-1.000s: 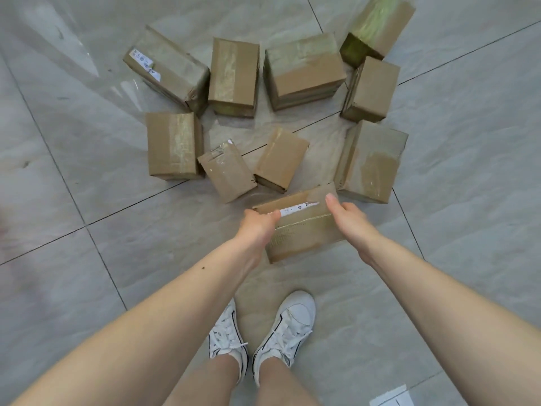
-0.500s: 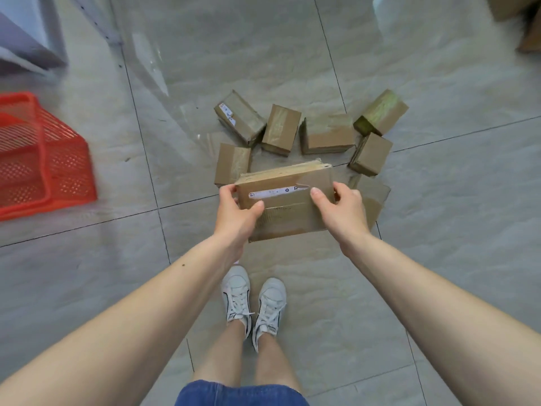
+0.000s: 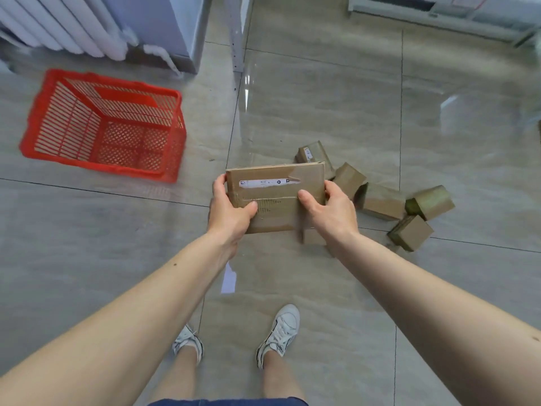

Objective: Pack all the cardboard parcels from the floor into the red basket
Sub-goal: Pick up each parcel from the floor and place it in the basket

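So the floor (image 3: 322,98) is all grey tile, and the red basket (image 3: 172,136) sits on it up ahead and off to my left, well apart from me, nothing in it that I can see. I've got one flat parcel (image 3: 275,197) held up off the floor, long axis running left to right, label side up. Left hand (image 3: 231,208) grips the left end, right hand (image 3: 329,209) grips the right, fingers curled round the edges. Left hand's nearer the basket. The other parcels (image 3: 380,200) lie in a bunch to my right.

Bare forearms, no sleeves. Dark blue denim shorts (image 3: 228,402). White lace-up sneakers (image 3: 279,335) with dark side stripe, white laces.
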A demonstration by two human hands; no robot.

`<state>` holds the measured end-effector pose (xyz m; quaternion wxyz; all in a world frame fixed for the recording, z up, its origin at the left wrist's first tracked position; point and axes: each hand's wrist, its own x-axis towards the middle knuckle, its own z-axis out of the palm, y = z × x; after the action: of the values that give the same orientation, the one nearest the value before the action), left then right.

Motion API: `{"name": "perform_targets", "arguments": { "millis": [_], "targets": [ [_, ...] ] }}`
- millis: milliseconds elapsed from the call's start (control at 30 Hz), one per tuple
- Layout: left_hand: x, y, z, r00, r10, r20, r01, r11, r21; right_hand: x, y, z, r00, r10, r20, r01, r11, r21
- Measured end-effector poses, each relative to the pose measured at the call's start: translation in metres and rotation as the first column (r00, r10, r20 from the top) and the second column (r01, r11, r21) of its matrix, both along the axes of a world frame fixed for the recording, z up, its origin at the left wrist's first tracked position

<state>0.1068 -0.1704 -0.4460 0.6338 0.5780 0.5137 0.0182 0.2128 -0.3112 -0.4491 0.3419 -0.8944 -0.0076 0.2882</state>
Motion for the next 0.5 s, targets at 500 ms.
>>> {"name": "perform_targets", "arguments": {
  "millis": [500],
  "targets": [
    [-0.137, 0.276, 0.013, 0.997, 0.049, -0.054, -0.040, 0.987, 0.157, -0.115, 0.290, 0.002, 0.993, 0.108, -0.056, -0.104, 0.991, 0.082]
  ]
}}
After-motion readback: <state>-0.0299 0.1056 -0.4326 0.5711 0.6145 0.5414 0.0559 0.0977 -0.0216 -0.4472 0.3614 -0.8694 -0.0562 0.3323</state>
